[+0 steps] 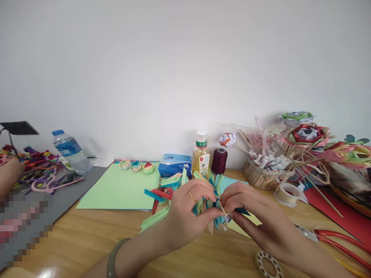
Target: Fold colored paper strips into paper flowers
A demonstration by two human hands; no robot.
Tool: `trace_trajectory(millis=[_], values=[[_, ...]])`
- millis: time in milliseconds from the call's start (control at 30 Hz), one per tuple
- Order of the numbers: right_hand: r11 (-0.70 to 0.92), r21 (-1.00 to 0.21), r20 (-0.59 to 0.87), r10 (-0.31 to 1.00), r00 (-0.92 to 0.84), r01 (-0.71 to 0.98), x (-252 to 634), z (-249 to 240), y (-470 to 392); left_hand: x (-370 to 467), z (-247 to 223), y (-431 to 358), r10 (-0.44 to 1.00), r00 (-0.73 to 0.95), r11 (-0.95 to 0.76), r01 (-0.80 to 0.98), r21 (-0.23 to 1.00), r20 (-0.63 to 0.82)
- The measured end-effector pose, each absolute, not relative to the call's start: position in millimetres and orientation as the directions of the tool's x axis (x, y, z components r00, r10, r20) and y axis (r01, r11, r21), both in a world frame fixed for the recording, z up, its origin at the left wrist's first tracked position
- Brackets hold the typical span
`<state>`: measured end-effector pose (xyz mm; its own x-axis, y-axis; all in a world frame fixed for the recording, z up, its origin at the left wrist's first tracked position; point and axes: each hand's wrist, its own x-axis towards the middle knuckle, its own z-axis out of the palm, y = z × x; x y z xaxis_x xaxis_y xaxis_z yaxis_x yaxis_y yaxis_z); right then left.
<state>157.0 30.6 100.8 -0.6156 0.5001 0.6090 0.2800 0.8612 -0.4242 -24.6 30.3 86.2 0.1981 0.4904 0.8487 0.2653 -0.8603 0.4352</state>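
Observation:
My left hand (pixel 185 216), with a ring and a bangle at the wrist, pinches a small folded beige paper strip (pixel 222 207) between thumb and fingers. The fingers of my right hand (pixel 255 212) close on the same strip from the other side, and the fingertips of both hands almost meet. Behind and below them lies a heap of folded paper strips (pixel 158 214) in green, blue, red and beige, partly covered by my hands. Exactly how the strip is folded is hidden by the fingers.
Green paper sheets (pixel 116 189) carry three small paper balls (pixel 136 166). A tissue pack (pixel 175 165), drink bottle (pixel 201 156) and maroon thread spool (pixel 219 161) stand behind. Right are a basket (pixel 261 175), tape roll (pixel 288 193) and red-handled scissors (pixel 333 237). Another person's hand (pixel 11 175) is left.

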Motion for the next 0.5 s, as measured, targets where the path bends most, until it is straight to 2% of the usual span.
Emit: trace_trajectory(millis=[233,500], values=[[0.874,-0.388,0.657,0.485,-0.578,0.293,155.8,100.0,30.2,-26.4,85.2,29.6,0.44,0.235,-0.882,0.292,0.369,0.867],[0.884,-0.37,0.653,0.467,-0.597,0.286,156.5,101.7,31.0,-27.1,85.9,28.5,0.453,0.251,-0.875,0.307,0.374,0.855]])
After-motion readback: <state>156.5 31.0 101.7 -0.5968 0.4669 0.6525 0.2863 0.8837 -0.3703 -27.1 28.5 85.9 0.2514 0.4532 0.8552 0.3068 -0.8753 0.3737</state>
